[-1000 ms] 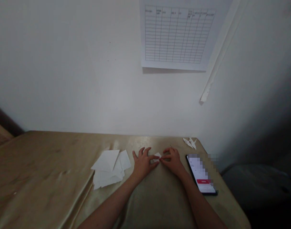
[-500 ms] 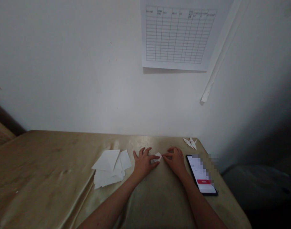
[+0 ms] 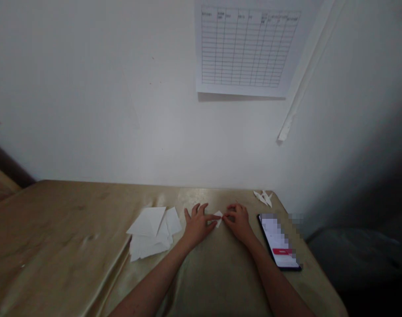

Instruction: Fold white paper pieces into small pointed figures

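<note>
A small folded piece of white paper (image 3: 218, 223) lies on the cloth-covered table between my hands. The index finger and thumb of my left hand (image 3: 197, 228) hold it down from the left, while that hand's other fingers are spread out. At its right corner, the thumb and index finger of my right hand (image 3: 239, 223) are pinched together on the paper, the remaining fingers curled. The fingertips partly cover the folds.
To the left lies a loose pile of white paper sheets (image 3: 150, 233). On the right rests a phone (image 3: 280, 242) with a lit screen. Folded paper pieces (image 3: 263, 198) sit at the table's (image 3: 72, 246) back right corner. A printed chart (image 3: 243, 48) hangs on the wall behind.
My right hand has moved slightly left, its fingertips now at the paper's right corner. The paper looks narrower than before. My left hand has stayed nearly in place.
</note>
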Demonstrator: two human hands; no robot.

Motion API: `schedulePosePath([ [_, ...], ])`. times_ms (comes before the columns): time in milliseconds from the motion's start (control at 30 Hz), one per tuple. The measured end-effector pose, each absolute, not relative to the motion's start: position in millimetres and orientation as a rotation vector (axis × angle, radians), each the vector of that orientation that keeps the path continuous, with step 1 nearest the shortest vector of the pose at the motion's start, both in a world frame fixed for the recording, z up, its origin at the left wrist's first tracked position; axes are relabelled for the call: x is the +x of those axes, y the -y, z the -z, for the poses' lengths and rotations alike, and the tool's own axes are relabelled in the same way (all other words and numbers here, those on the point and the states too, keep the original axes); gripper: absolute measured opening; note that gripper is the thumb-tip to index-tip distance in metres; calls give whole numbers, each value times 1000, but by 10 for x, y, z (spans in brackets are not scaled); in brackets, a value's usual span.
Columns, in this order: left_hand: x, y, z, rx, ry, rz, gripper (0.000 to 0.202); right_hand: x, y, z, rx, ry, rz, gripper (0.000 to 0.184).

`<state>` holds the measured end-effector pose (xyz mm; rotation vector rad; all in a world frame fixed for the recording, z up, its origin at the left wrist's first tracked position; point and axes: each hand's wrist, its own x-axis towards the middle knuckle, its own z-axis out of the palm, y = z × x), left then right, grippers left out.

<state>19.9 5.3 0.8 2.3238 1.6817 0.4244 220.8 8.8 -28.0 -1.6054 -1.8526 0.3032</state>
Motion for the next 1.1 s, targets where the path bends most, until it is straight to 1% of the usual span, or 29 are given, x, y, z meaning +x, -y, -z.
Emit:
schedulePosePath([
  [200,202,-43,-27,2324,-1684,-413,27,2209,-60,240,-1588,1895,-310,8],
  [767,202,-59,30,2329,-1696,-446,28,2169,74,148,-1497,2053,-504,6],
  [900,201,-60,38,2333,-1690,-467,27,2191,41,198,-1432,1979,-481,4],
  [1100,210,-54,14,2318,-1700,-456,27,2287,-56,259,-1444,1788,-472,5],
])
